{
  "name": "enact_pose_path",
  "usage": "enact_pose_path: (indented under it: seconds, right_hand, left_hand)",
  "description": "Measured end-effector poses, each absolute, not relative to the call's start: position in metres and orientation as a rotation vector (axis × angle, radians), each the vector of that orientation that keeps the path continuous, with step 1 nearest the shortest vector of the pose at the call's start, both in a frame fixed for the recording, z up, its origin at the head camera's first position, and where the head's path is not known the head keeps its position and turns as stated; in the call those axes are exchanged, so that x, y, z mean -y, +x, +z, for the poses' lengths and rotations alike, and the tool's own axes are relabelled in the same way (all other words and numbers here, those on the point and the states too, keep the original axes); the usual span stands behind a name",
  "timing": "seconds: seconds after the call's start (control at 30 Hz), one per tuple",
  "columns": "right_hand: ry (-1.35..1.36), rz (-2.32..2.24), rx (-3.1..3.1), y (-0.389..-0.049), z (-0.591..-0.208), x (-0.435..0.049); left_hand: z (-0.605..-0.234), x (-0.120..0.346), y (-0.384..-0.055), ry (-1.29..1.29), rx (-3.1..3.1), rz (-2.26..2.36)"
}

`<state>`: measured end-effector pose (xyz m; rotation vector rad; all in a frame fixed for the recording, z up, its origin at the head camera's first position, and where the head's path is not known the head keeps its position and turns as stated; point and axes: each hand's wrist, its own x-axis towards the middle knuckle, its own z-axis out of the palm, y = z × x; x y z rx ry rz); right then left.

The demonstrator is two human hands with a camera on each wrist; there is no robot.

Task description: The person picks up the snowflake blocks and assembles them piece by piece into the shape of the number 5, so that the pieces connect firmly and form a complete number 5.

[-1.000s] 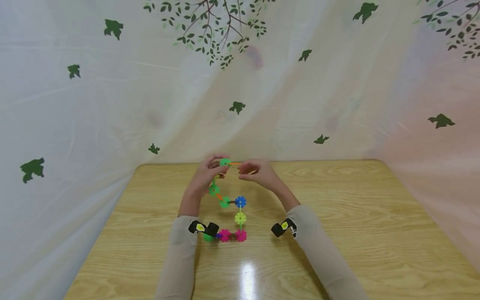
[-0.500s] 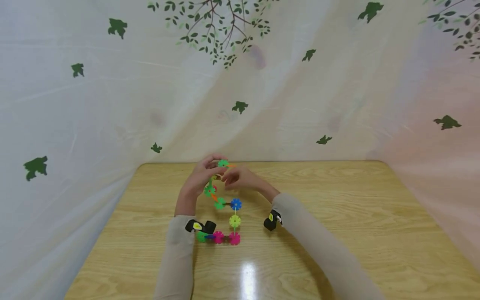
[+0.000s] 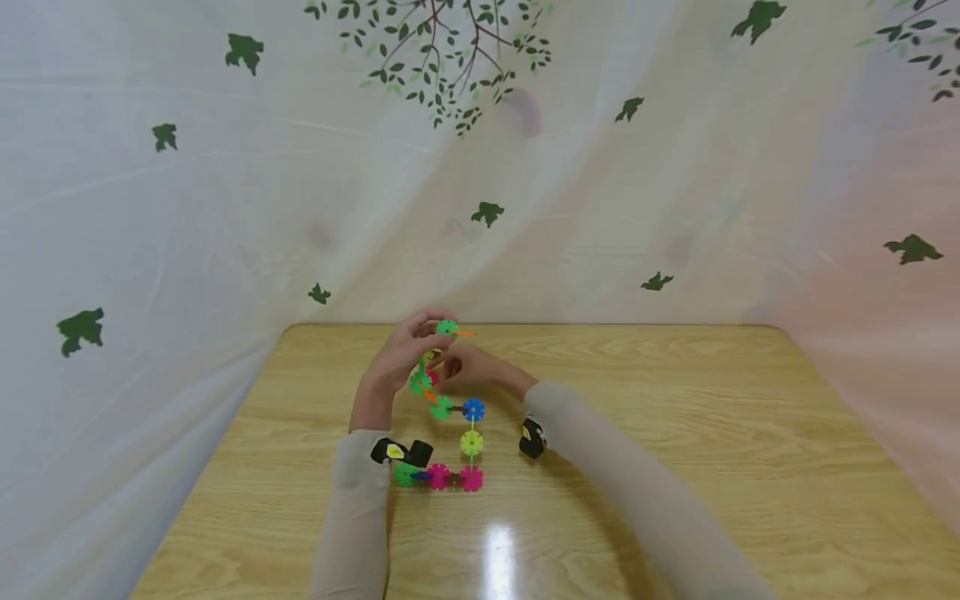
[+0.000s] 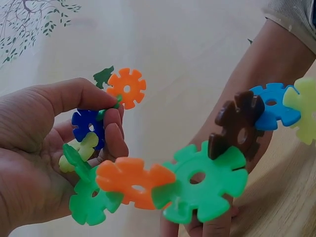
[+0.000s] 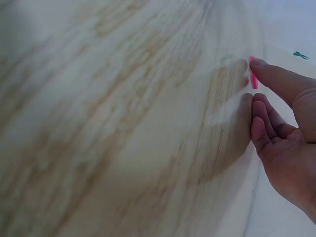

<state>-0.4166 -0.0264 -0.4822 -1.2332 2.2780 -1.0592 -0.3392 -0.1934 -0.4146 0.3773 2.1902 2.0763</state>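
A chain of notched plastic building discs [image 3: 472, 442] bends across the table and up to my left hand [image 3: 392, 362]. In the left wrist view, my left thumb and fingers pinch a green disc [image 4: 116, 102] near the chain's far end, where an orange disc [image 4: 127, 89] sticks out. Blue and yellow discs hang by the palm, followed by green, orange, green and brown ones. Low at the table, my right hand [image 3: 474, 368] is beside a pink disc [image 5: 254, 76]. The right thumb touches this disc, and the other fingers rest bent against the tabletop. The right index finger is partly hidden.
The wooden table [image 3: 675, 450] ends at a hanging cloth [image 3: 570, 250] printed with leaves. The chain's near end has pink discs [image 3: 471, 478] and a green disc [image 3: 405, 474] close to the left forearm.
My right hand let go of the orange disc at the chain's end, then moved left and down to the pink disc. The left hand keeps its grip, having shifted slightly left.
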Motion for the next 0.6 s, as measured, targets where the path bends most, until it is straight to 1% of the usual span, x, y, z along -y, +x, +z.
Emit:
enact_pose_path:
  seconds: [0.1,0.3,0.4,0.6]
  right_hand:
    - [-1.227,-1.033,-2.283,-0.415,-0.481,0.028]
    - [-1.335,-0.988,-2.315,-0.415,-0.482,0.029]
    - [-1.348,-0.969,-2.346,-0.415,-0.483,0.027]
    - [-1.257,-0.982,-2.389,-0.410,-0.476,0.013]
  left_hand:
    - [-0.414,0.193,-0.339,0.386,-2.182,2.068]
    - [-0.415,0.192,-0.338,0.390,-2.152,2.055]
    - [-0.416,0.191,-0.339,0.380,-2.137,2.067]
    - [-0.417,0.186,-0.340,0.369,-2.113,2.086]
